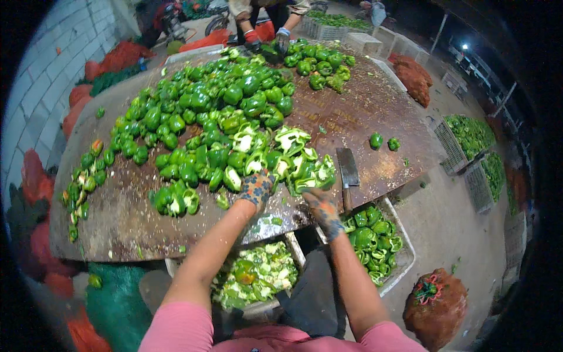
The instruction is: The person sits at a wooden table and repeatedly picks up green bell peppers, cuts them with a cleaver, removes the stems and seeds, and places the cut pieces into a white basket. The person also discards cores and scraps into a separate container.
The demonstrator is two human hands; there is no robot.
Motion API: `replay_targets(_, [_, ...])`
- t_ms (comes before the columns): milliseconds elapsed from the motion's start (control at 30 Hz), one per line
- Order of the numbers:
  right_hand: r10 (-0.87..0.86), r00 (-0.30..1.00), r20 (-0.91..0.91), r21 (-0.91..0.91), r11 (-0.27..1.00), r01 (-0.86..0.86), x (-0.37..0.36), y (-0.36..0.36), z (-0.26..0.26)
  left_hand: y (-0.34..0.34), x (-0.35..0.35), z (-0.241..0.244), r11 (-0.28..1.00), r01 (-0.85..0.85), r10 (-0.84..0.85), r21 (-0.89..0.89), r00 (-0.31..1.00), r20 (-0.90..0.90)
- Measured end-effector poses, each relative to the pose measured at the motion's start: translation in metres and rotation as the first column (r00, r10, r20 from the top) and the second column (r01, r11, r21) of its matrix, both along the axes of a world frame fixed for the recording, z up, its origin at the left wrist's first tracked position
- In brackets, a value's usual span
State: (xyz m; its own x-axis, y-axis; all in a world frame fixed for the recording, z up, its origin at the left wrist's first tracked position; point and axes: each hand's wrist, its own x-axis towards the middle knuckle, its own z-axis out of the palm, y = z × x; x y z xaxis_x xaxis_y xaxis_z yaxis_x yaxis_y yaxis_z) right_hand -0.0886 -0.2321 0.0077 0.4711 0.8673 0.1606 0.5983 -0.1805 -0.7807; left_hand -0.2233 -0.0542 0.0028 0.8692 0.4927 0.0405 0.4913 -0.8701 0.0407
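My left hand (258, 189), in a patterned work glove, touches cut green bell peppers near the front edge of the table. To its right, my right hand (323, 209) in a like glove reaches to the cut pepper pieces (319, 174), its fingertips against their lower side. Whether either hand grips a piece is hard to tell. A cleaver (348, 169) lies on the table just right of my right hand, its wooden handle towards me. A large heap of whole green peppers (198, 101) spreads beyond my hands, and halved peppers (176, 199) lie to the left.
Below the table edge stand a crate of trimmings and cores (259, 277) and a white crate of cut peppers (374, 242). Another person's gloved hands (268, 42) work at the far edge. A full mesh sack (435, 308) stands on the floor at right; crates of green peppers (468, 136) stand beyond.
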Motion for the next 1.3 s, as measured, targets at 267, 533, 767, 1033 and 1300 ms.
replay_targets(267, [0.306, 0.947, -0.094, 0.282, 0.921, -0.269, -0.044, 0.050, -0.044, -0.064, -0.041, 0.013, 0.914, -0.059, 0.238, -0.402, 0.880, 0.411])
replay_targets(533, [0.671, 0.567, -0.478, 0.631, 0.711, -0.310, -0.058, 0.037, -0.052, -0.069, -0.077, -0.011, 0.769, 0.009, 0.188, -0.639, 0.952, 0.240])
replay_targets(767, [0.279, 0.928, -0.248, 0.263, 0.941, -0.213, -0.059, 0.022, -0.041, -0.115, -0.059, 0.047, 0.855, -0.068, 0.305, -0.514, 0.867, 0.393])
replay_targets(1033, [-0.004, 0.962, 0.272, -0.435, 0.892, 0.126, 0.035, -0.074, 0.031, -0.065, -0.078, 0.040, 0.993, 0.076, -0.085, -0.089, 0.991, -0.102])
replay_targets(1300, [0.198, 0.979, -0.041, 0.118, 0.974, -0.192, -0.001, 0.017, 0.011, 0.034, 0.009, 0.033, 0.949, -0.305, 0.290, -0.084, 0.944, -0.160])
